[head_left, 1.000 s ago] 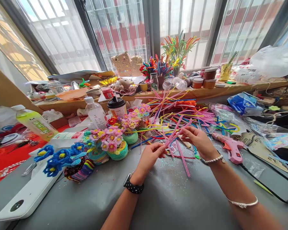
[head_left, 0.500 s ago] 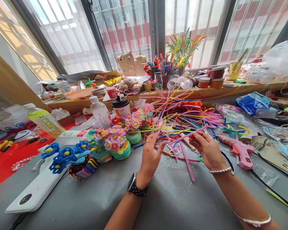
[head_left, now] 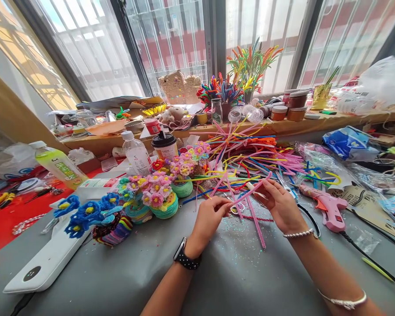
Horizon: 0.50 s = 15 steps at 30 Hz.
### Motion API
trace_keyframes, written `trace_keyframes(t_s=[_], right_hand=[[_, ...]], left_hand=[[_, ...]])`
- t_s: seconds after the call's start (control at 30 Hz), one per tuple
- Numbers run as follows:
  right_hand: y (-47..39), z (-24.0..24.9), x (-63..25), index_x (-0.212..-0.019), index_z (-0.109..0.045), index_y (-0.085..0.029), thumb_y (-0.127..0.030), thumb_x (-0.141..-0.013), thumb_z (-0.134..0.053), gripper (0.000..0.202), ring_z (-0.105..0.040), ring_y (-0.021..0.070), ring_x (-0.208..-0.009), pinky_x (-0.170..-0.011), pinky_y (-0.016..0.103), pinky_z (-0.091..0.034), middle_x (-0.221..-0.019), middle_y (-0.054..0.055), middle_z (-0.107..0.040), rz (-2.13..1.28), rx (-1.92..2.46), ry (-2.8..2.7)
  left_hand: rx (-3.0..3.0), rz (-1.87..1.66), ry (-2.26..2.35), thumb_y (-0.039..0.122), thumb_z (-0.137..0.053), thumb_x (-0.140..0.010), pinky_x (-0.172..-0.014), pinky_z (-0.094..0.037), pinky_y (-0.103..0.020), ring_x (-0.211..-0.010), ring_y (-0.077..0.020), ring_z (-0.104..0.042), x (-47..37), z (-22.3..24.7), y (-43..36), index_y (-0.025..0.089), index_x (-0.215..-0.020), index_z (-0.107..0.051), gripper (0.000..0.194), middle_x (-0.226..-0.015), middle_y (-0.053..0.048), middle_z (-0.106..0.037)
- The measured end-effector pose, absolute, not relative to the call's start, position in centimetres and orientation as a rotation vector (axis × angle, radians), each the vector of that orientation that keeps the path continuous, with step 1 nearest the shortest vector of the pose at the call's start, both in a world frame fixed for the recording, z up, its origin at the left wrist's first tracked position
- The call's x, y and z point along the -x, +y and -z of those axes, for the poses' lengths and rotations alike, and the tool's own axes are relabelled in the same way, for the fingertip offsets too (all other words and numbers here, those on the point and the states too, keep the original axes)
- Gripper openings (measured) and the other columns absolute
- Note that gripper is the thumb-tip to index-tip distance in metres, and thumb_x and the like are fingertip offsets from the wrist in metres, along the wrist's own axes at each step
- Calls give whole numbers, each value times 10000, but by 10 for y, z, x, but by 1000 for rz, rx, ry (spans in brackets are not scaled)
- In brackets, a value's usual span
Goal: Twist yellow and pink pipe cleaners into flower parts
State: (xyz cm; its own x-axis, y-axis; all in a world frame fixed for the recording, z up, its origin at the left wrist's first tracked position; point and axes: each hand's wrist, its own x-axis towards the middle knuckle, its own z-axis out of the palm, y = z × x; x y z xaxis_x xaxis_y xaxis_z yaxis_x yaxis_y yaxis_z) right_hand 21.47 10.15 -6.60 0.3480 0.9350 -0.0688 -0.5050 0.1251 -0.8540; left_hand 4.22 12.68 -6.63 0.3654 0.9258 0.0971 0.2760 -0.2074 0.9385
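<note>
A pink pipe cleaner (head_left: 251, 192) stretches between my two hands above the grey table. My left hand (head_left: 210, 221) pinches its lower left end between thumb and fingers. Further up, near the other end, my right hand (head_left: 281, 205) grips it with thumb and fingertips. Behind and below lie more pink pipe cleaners (head_left: 257, 226), a pair of scissors (head_left: 238, 208) partly hidden by them, and a dark red tinsel stem (head_left: 261, 219). Glitter is scattered on the table around there.
Pipe-cleaner flower pots (head_left: 158, 193) and a blue-flowered one (head_left: 112, 228) stand left, near a white device (head_left: 42, 267). A pink glue gun (head_left: 332, 208) lies right, its cord trailing forward. Behind are a pipe-cleaner heap (head_left: 250, 149), a lidded cup (head_left: 164, 147) and a bottle (head_left: 136, 153).
My left hand has come down and inward and now pinches the pink pipe cleaner's end. My right hand has shifted slightly left, and the pipe cleaner has moved left with it.
</note>
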Motion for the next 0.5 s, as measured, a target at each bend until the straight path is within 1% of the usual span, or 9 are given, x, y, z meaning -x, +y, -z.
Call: trace_keyframes(t_s=[0.1, 0.23, 0.3, 0.4, 0.5], right_hand=[[102, 66, -218, -693, -601, -203, -305, -628, -663, 137, -569, 77, -641, -656, 222, -502, -683, -42, -603, -1149, 907, -546], [100, 64, -216, -668, -578, -196, -341, -651, -632, 156, -591, 111, -689, -699, 259, -497, -686, -20, -618, -1165, 898, -589], [99, 62, -213, -667, -560, -198, -359, -664, -614, 170, -581, 106, -641, -701, 271, -491, -627, -33, -593, -1173, 892, -649], [97, 62, -208, -728, -546, -208, -367, -690, -590, 170, -495, 73, -497, -650, 257, -480, -511, -72, -503, -1120, 952, -838], [95, 63, -204, -787, -543, -198, -378, -713, -562, 196, -424, 71, -455, -566, 228, -447, -484, -76, -441, -1015, 1096, -1095]], left_hand=[[-1711, -867, 1078, 284, -536, -696, -538, -474, -211, -537, -106, -555, -42, 66, 127, 143, -717, -647, 181, -661, -25, -625], [-1710, -894, 1070, 312, -544, -693, -560, -472, -225, -570, -121, -565, -41, 67, 128, 141, -721, -649, 203, -659, -36, -632], [-1716, -930, 1063, 324, -552, -688, -580, -474, -232, -611, -134, -583, -40, 67, 129, 144, -726, -646, 207, -694, -45, -640], [-1700, -976, 1056, 330, -576, -673, -609, -480, -241, -653, -145, -600, -39, 67, 128, 144, -757, -634, 212, -749, -52, -646], [-1654, -993, 1041, 322, -601, -660, -631, -488, -246, -663, -144, -602, -39, 65, 127, 135, -819, -608, 246, -749, -49, -644]])
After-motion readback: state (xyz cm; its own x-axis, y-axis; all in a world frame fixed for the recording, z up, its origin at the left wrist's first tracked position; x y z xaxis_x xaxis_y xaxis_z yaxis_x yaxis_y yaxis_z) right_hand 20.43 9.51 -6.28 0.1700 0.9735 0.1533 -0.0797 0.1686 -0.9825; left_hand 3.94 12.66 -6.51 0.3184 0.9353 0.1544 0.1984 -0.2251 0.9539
